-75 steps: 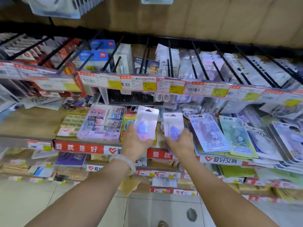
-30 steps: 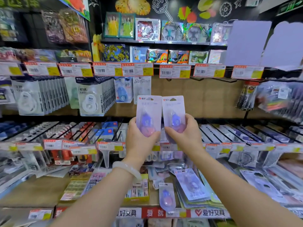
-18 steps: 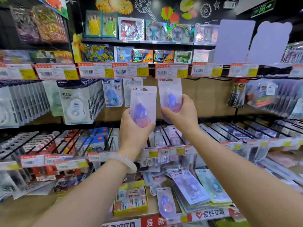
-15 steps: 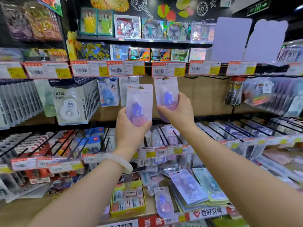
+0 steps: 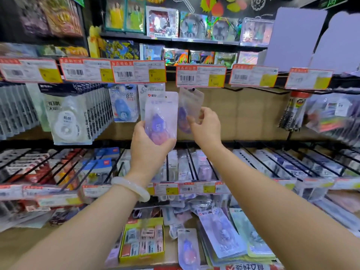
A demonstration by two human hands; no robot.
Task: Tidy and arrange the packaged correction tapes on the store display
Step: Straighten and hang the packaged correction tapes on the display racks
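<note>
The left hand (image 5: 150, 151) clasped a clear blister pack holding a purple correction tape (image 5: 160, 117). The right hand (image 5: 206, 127) pinched a second, blurred pack (image 5: 190, 106), its top against a hook beneath the price tags (image 5: 200, 76).

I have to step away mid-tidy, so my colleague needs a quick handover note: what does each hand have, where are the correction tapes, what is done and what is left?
Left hand: grips one purple correction tape pack by its lower end, upright, not hung.
Right hand: pinches a second pack whose hang hole is up at the hook under the price tags; whether it is fully seated cannot be told.
A similar loose pack lies flat on the bottom shelf beside other flat blister packs.
Done: both packs lifted to the hook row.
Left: seat the right pack, hang the left one, then gather the loose one.
</note>
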